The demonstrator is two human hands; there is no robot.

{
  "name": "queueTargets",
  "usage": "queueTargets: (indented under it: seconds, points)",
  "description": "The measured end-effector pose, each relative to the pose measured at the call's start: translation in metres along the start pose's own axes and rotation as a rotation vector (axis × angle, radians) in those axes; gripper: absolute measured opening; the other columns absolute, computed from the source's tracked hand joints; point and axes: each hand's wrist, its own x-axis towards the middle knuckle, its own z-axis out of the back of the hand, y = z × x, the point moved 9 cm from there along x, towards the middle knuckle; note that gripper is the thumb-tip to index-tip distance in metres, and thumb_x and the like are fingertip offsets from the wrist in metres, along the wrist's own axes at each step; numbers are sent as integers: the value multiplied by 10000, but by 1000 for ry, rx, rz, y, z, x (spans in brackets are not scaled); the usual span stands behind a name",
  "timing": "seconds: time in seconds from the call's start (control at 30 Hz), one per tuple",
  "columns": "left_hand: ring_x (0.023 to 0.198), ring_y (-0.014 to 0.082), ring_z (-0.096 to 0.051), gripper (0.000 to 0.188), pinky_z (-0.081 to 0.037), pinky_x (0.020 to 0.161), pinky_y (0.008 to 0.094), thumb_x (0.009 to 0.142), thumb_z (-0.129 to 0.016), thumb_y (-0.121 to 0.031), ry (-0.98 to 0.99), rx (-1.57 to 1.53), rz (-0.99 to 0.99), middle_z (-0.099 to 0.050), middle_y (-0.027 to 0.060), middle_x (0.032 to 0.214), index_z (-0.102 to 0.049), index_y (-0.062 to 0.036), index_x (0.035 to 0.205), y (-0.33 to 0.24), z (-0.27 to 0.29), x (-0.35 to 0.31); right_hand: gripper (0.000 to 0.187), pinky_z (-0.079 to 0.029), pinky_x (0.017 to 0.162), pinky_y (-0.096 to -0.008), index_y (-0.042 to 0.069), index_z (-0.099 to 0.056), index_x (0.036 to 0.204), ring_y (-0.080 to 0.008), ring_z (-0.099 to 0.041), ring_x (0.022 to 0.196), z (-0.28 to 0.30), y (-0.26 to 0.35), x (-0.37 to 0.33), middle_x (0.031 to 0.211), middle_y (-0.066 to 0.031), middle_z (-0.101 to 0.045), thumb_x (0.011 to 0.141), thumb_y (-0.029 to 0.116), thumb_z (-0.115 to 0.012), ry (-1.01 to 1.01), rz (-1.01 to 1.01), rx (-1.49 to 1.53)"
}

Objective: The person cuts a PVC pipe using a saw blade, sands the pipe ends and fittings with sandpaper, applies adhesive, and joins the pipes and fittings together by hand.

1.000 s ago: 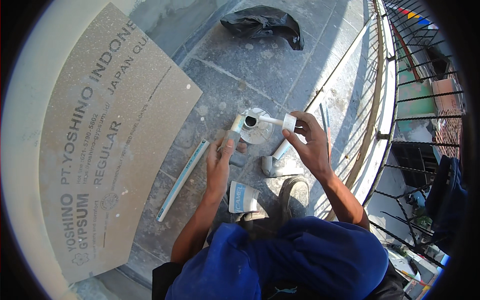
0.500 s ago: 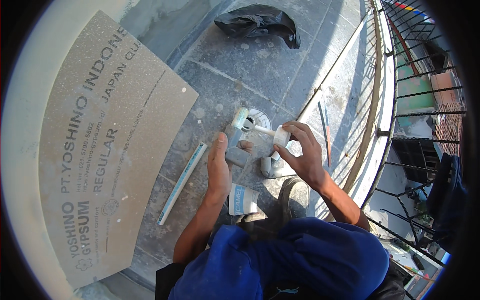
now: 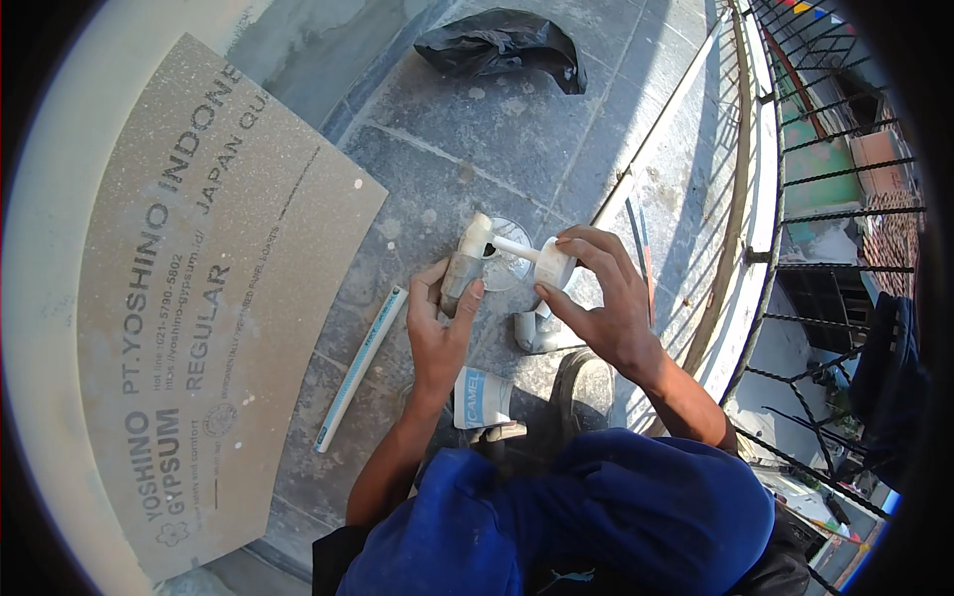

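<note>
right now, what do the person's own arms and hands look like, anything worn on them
The left hand and right hand are ungloved, with no rings or watch visible. The left forearm and right forearm are bare. Black cloth shows by the left forearm's lower end; whether it is a sleeve, I cannot tell.

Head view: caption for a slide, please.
Left hand grips a grey-and-white plastic pipe fitting; right hand holds a round white cap, its thin stem pointing at the fitting.
</note>
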Motion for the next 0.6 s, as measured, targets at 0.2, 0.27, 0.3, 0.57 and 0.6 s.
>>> queueTargets:
  seconds: [0.2,0.27,0.3,0.57,0.6]
  points:
    - [978,179,-605,421,-504,823,326,958,-527,-311,24,-328,251,-601,141,1043,-469,34,1192,4,-6,0,473,-528,807,-370,41,-538,1127,-294,-591,1022,-7,-7,-15,1129,-145,-555,727,117,-777,39,7,-12]
    - [954,183,-618,427,-517,818,350,965,-506,-340,49,-426,348,-612,123,1009,-483,27,1181,5,-10,-3,474,-529,810,-374,42,-536,1119,-302,-584,1034,-6,-3,-16,1138,-149,-549,719,105,-781,13,50,-24]
    - [918,185,-631,434,-528,814,370,970,-479,-368,7,-534,429,-619,109,966,-496,20,1163,7,-10,-6,474,-529,810,-374,42,-536,1119,-302,-584,1034,-7,-4,-17,1138,-149,-549,719,105,-781,11,48,-26]
    - [803,135,-648,462,-578,662,317,997,-367,-420,75,-925,606,-622,86,861,-511,3,1117,6,-23,-15,474,-526,811,-384,37,-526,1097,-317,-573,1049,-8,-1,-24,1160,-159,-536,706,97,-788,-12,134,-48]
    - [787,133,-644,469,-577,630,310,1000,-360,-415,111,-1011,610,-609,92,862,-496,12,1138,4,-26,-15,474,-526,811,-384,37,-526,1097,-317,-573,1049,-8,-3,-25,1160,-159,-536,706,97,-788,-13,134,-49]
